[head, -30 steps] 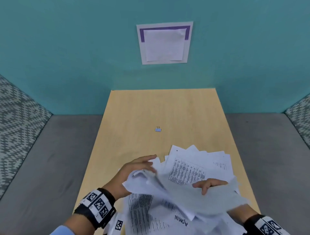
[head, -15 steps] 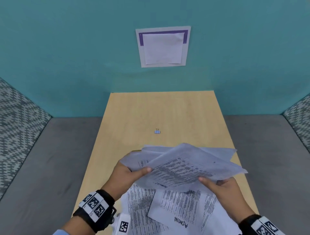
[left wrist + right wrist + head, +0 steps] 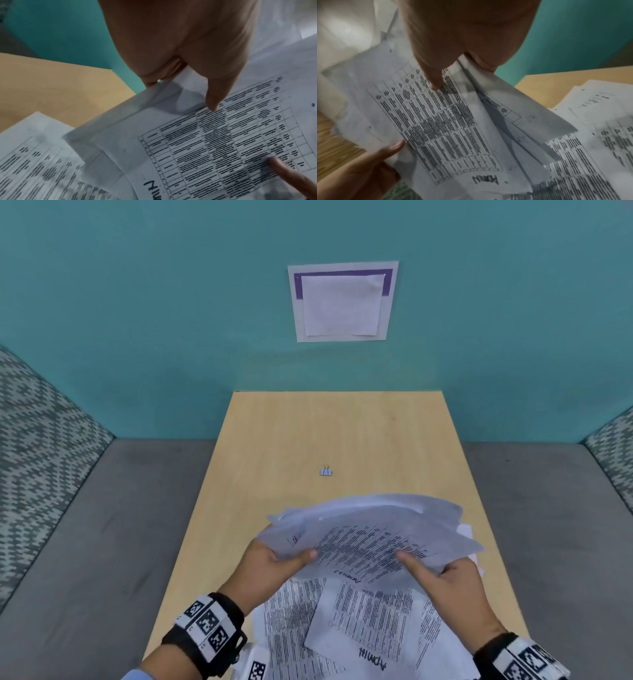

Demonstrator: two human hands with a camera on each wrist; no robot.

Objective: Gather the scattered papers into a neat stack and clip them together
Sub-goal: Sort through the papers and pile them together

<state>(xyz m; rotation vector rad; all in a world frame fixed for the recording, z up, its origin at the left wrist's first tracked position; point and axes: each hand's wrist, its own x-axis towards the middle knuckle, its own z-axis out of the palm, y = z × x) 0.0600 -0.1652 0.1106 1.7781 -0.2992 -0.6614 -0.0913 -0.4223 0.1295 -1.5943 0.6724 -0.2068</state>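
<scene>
Both hands hold a loose bundle of printed papers (image 3: 370, 539) above the near part of the wooden table (image 3: 342, 433). My left hand (image 3: 270, 563) pinches the bundle's left edge, thumb on top (image 3: 214, 94). My right hand (image 3: 442, 577) grips its right side, thumb pressed on the printed table (image 3: 435, 81). The sheets in the bundle (image 3: 436, 121) are uneven and fanned. More printed sheets (image 3: 359, 625) lie scattered on the table beneath, one marked by hand. A small blue binder clip (image 3: 326, 471) lies alone at mid-table, beyond the hands.
The table is narrow, with grey carpet (image 3: 102, 542) on both sides and a teal wall (image 3: 171, 320) behind it. A paper notice (image 3: 342, 302) is fixed to that wall. Patterned panels (image 3: 37, 440) flank the space.
The hands gathered sheets from the table and lifted them into one bundle; the right hand shifted from under a sheet to gripping the bundle's right side. The clip has not moved.
</scene>
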